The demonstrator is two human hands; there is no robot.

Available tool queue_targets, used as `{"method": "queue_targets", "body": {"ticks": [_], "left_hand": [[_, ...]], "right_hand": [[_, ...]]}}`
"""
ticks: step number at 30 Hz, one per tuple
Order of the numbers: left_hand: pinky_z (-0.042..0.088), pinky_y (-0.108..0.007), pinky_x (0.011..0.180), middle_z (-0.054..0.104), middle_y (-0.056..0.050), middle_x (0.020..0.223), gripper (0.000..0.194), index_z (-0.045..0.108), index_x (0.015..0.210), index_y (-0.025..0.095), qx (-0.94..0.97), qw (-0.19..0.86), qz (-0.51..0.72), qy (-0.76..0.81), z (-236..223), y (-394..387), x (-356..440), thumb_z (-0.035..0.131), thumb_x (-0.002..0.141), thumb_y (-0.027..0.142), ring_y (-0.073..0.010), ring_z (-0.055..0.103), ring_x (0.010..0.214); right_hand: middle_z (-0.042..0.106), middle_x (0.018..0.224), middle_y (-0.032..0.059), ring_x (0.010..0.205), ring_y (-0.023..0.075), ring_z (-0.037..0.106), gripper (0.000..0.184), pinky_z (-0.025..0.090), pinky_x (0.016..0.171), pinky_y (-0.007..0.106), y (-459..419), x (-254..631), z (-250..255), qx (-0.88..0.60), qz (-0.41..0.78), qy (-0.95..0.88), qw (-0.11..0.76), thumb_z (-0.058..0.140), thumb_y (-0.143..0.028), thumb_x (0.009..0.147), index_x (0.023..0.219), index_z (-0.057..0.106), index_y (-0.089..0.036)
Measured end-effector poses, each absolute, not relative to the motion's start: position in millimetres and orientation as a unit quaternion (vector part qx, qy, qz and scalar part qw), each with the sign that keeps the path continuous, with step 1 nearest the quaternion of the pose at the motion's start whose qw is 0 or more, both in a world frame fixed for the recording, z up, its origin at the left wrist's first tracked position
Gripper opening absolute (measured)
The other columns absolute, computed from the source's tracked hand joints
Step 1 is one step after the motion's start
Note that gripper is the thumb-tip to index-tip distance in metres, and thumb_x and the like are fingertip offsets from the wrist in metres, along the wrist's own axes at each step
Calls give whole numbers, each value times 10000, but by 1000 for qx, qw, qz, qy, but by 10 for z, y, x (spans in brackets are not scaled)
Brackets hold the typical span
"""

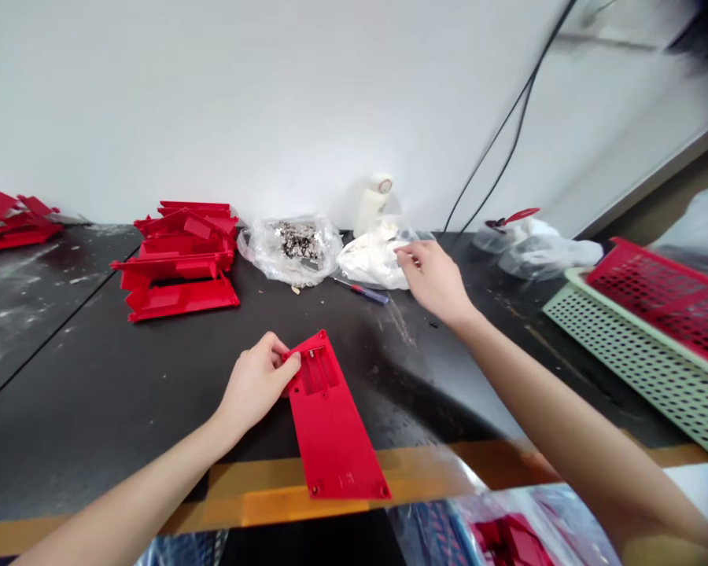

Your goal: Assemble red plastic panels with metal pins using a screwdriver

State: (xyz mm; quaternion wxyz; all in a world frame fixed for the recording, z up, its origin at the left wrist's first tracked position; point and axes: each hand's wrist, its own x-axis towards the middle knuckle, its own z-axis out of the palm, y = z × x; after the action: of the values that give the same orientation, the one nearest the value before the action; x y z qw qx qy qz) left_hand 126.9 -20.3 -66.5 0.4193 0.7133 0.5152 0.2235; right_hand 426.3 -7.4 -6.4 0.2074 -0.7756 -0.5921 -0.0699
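My left hand grips the upper left corner of a flat red plastic panel, thumb on top. The panel has a recessed compartment near its far end, with a small metal piece in it, and holes at the corners. Out ahead, my right hand is at a white plastic bag, its thumb and index finger pinched together at the bag's right side. What sits between those fingertips, if anything, is too small to make out. A screwdriver with a blue handle lies just in front of the bag.
Left of the white bag lies a clear bag of small metal parts. Stacked red plastic parts stand farther left. A cream bottle is by the wall. Green and red baskets occupy the right side. Brown tape runs along the table's front edge.
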Motion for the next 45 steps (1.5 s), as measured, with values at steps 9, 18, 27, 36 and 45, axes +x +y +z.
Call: {"method": "queue_targets", "body": {"ticks": [9, 18, 27, 36, 45], "left_hand": [[363, -262, 533, 624, 47, 532, 254, 434, 702, 247, 720, 407, 214, 519, -647, -188, 1251, 533, 830, 444, -187, 606, 523], [400, -259, 527, 643, 42, 551, 260, 428, 704, 246, 717, 418, 219, 513, -702, -154, 1236, 529, 844, 441, -182, 619, 523], [483, -253, 503, 616, 41, 512, 236, 454, 677, 231, 660, 502, 232, 508, -680, -96, 1231, 542, 814, 402, -165, 616, 486], [474, -201, 452, 587, 50, 468, 159, 433, 632, 212, 631, 567, 224, 480, -729, -11, 1239, 491, 777, 238, -117, 581, 430], [454, -172, 433, 578, 51, 454, 181, 427, 620, 202, 620, 584, 216, 477, -683, -34, 1238, 481, 792, 186, -98, 569, 416]], "right_hand": [[639, 1160, 79, 1032, 195, 624, 273, 525, 908, 410, 799, 4872, -207, -820, 65, -569, 2, 593, -347, 928, 1120, 633, -157], [614, 1229, 93, 1091, 214, 609, 310, 514, 938, 434, 908, 4865, -369, -841, 67, -537, -8, 587, -352, 931, 1178, 615, -167], [626, 1200, 92, 1074, 209, 614, 303, 515, 935, 434, 804, 4965, -389, -844, 65, -532, 14, 576, -362, 937, 1155, 622, -156], [667, 1085, 74, 1000, 189, 633, 245, 520, 902, 412, 792, 4926, -432, -857, 44, -506, 92, 616, -344, 910, 1039, 658, -141], [637, 634, 17, 693, 183, 610, 209, 465, 706, 312, 567, 5074, -261, -804, 52, -509, 301, 816, -237, 619, 608, 626, -154]]}}
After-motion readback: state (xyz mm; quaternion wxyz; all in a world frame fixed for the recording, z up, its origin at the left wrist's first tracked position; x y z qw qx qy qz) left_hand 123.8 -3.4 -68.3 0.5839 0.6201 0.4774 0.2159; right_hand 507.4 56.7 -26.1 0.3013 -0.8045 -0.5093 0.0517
